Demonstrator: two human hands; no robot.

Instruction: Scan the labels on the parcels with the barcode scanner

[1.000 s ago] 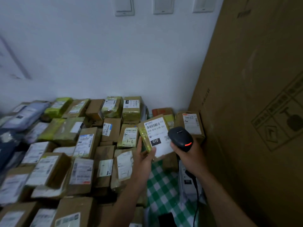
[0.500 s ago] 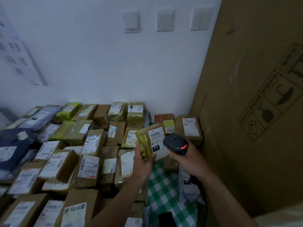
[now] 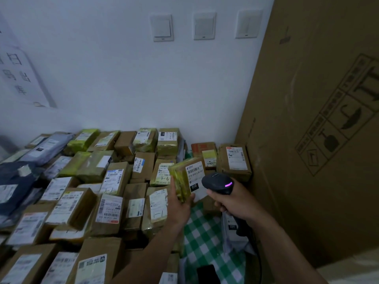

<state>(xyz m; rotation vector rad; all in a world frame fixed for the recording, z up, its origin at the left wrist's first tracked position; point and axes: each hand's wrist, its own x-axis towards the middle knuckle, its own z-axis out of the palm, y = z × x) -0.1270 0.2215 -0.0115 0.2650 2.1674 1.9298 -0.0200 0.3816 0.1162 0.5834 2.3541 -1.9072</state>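
My left hand [image 3: 178, 203] holds up a small parcel [image 3: 184, 181] wrapped in yellow tape, gripping its lower edge, with its white barcode label turned toward the scanner. My right hand [image 3: 235, 203] grips the handle of a black barcode scanner [image 3: 217, 183], whose head sits right next to the label and shows a pink light. The scanner's cable drops down past my right wrist. Many labelled parcels [image 3: 111, 206] lie packed together to the left.
A very large cardboard box [image 3: 320, 140] stands as a wall on the right. A green-and-white checked cloth [image 3: 203, 238] shows below my hands. A brown parcel [image 3: 234, 160] sits in the back corner. White wall with three switches [image 3: 162, 27] lies behind.
The held parcel has turned and dropped a little, showing more of its yellow side. The scanner stayed beside the label and its light went from red to pink. The camera tilted up.
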